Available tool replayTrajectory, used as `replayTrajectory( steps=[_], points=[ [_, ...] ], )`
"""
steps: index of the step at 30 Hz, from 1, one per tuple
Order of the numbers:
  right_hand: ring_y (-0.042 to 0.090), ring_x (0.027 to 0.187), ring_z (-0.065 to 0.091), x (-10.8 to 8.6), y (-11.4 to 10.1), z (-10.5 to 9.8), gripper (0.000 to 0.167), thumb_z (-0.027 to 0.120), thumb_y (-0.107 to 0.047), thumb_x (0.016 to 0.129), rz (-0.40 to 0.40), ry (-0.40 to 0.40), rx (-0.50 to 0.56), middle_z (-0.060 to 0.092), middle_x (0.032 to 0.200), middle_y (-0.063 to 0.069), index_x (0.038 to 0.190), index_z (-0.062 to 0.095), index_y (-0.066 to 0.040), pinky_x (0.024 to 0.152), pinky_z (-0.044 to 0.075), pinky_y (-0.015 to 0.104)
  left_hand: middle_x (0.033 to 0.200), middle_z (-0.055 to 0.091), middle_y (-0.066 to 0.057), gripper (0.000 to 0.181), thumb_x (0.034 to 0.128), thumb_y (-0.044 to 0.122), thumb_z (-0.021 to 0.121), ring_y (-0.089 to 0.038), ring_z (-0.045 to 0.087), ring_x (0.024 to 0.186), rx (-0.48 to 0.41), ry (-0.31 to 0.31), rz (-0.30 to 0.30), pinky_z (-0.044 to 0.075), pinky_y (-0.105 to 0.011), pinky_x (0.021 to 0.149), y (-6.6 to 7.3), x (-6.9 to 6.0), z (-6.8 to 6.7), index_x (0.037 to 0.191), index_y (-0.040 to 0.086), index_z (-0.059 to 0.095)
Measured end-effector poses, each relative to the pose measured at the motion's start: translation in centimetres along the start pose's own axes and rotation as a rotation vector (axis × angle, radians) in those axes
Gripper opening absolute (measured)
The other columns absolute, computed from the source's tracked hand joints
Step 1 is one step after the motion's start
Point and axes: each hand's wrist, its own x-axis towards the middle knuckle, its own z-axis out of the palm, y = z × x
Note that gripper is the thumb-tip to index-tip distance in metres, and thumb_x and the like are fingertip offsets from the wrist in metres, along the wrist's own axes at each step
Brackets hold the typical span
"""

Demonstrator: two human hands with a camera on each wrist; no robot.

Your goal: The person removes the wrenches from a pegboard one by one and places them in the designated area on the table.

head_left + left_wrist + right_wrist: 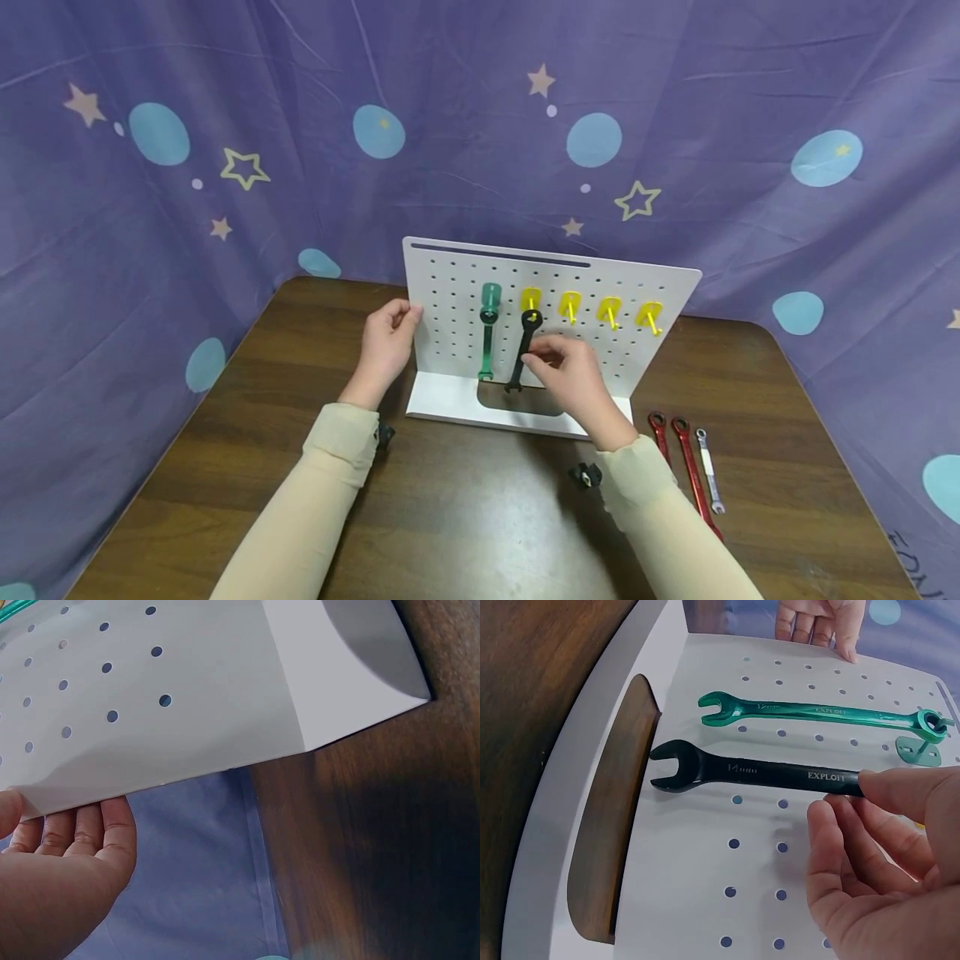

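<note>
My right hand (573, 379) pinches a black combination wrench (522, 350) by its shank between thumb and fingers. The wrench's ring end is at the first yellow hook (531, 297); whether it bears on the hook I cannot tell. In the right wrist view the black wrench (757, 771) reads 14mm, open end towards the board's base. Beside it a green wrench (487, 350) hangs by its ring from a green hook (491, 296). At the white pegboard's (457, 333) left edge, my left hand (387, 340) grips it, thumb on the front and fingers behind.
Three more yellow hooks, including one at the far right (649, 315), line the board. On the brown table (450, 508), right of the board, lie two red wrenches (690, 467) and a small silver wrench (708, 471). A purple curtain (465, 75) hangs behind.
</note>
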Motion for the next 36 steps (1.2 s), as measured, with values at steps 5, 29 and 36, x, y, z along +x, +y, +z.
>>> replayTrajectory(
  steps=[5,29,36],
  points=[
    [0.02,0.087,0.068,0.1,0.1,0.2,0.015,0.076,-0.01,0.093,0.013,-0.014,0.019,0.072,0.097,0.006,0.105,0.075,-0.002,0.081,0.056,0.039,0.07,0.052,-0.006,0.022,0.1044,0.017,0.061,-0.016,0.042,0.061,0.005,-0.002,-0.005,0.036,-0.025,0.053,0.0,-0.1,0.0,0.098,-0.003,0.069],
    [0.019,0.08,0.066,-0.8,0.2,0.1,0.008,0.075,-0.014,0.095,0.019,-0.042,0.09,0.072,0.091,0.001,0.098,0.078,-0.007,0.072,0.055,0.038,0.07,0.052,-0.007,0.022,0.1048,0.017,0.061,-0.017,0.042,0.061,-0.003,-0.001,-0.008,0.035,-0.025,0.051,-0.1,-0.1,0.0,0.098,-0.002,0.069],
    [0.02,0.078,0.064,-1.2,0.0,-0.3,0.009,0.074,-0.014,0.096,0.027,-0.061,0.103,0.072,0.089,0.001,0.099,0.077,-0.007,0.069,0.054,0.035,0.069,0.051,-0.006,0.022,0.1043,0.017,0.062,-0.016,0.042,0.06,-0.005,0.005,-0.01,0.034,-0.025,0.052,-0.1,-0.1,0.0,0.098,-0.002,0.069]
  ],
)
